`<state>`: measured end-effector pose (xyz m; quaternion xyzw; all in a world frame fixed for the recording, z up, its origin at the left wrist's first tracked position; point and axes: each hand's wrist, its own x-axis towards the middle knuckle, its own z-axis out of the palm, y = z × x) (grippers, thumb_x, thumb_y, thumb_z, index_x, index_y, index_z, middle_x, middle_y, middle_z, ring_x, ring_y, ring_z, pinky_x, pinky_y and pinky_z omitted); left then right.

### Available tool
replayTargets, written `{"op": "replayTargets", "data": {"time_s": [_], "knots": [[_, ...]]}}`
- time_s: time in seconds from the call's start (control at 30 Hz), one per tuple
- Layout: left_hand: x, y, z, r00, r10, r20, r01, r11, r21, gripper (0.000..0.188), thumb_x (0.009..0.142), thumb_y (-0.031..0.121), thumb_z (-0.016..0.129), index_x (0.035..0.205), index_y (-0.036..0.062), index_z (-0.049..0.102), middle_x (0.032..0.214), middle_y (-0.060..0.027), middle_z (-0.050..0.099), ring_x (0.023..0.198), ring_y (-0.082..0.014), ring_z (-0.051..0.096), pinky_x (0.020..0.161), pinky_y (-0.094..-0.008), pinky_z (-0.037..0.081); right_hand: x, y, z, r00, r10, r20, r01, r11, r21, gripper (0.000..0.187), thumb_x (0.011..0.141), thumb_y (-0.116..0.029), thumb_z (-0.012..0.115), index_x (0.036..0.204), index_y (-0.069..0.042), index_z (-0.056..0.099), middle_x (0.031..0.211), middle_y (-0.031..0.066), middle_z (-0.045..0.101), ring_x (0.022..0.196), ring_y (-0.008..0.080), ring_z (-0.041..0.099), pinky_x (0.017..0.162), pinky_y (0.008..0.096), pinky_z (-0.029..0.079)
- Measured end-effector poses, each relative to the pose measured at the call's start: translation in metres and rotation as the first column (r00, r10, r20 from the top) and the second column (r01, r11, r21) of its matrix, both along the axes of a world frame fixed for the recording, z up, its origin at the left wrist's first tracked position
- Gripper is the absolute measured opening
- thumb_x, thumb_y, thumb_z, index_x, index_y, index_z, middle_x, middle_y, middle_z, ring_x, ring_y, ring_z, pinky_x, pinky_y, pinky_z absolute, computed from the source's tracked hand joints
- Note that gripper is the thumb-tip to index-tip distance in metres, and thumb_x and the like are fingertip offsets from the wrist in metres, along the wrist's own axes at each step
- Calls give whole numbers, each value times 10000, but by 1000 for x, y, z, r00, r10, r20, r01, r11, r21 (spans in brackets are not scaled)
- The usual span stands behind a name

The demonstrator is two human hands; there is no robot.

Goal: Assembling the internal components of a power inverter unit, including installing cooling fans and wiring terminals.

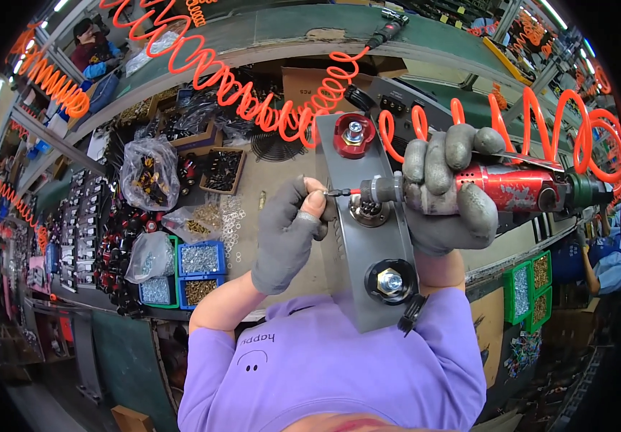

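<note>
My right hand (pixel 449 183), in a grey glove, is wrapped round a red air screwdriver (pixel 512 187) lying sideways, its bit pointing left. The fingertips of my left hand (pixel 289 230) are pinched together at the tip of the dark screwdriver bit (pixel 339 192); its glove leaves the thumb tip bare. Whatever small part is between those fingers is too small to make out. Beneath the bit stands a grey metal panel (pixel 368 255). It carries a red terminal (pixel 354 135), a round multi-pin connector (pixel 369 210) in the middle and a black terminal (pixel 391 281) nearest me.
Orange coiled air hoses (pixel 231 86) hang across the bench. To the left are blue bins (pixel 201 259) of small hardware, loose washers (pixel 231 229), a bag of parts (pixel 149 176) and a box of black pieces (pixel 223 171). Green bins (pixel 518 291) stand at right. Other people sit farther off.
</note>
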<state>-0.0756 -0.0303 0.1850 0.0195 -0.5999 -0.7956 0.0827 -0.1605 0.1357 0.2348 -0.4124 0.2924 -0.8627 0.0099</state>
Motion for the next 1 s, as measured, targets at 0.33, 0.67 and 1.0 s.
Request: {"op": "replayTargets", "data": {"time_s": [0.33,0.67,1.0], "knots": [[-2,-5,2,981,-25,-193,-16,978,-207,241,919,196,515,1071,9,516,793,-16,552,674,-59,471,593,-207,403,0,8,9,998,-58,4,58,998,-35,465,698,-157,612,1155,-200,543,902,-19,536,653,109,535,645,336,484],[-36,-13,40,763,-491,-421,-230,403,-886,363,705,151,670,1056,94,597,933,-73,603,839,-264,529,750,-374,413,-5,30,54,992,-118,-35,119,991,52,488,689,-130,546,1162,-20,497,842,38,427,622,83,451,611,275,394],[-34,-4,48,850,-427,-309,-102,443,-891,434,730,273,703,1091,66,575,796,-81,517,707,-245,519,609,-331,394,-2,36,67,979,-103,-177,147,955,259,594,688,-178,547,1256,-42,442,869,45,457,635,103,516,623,306,460]]}}
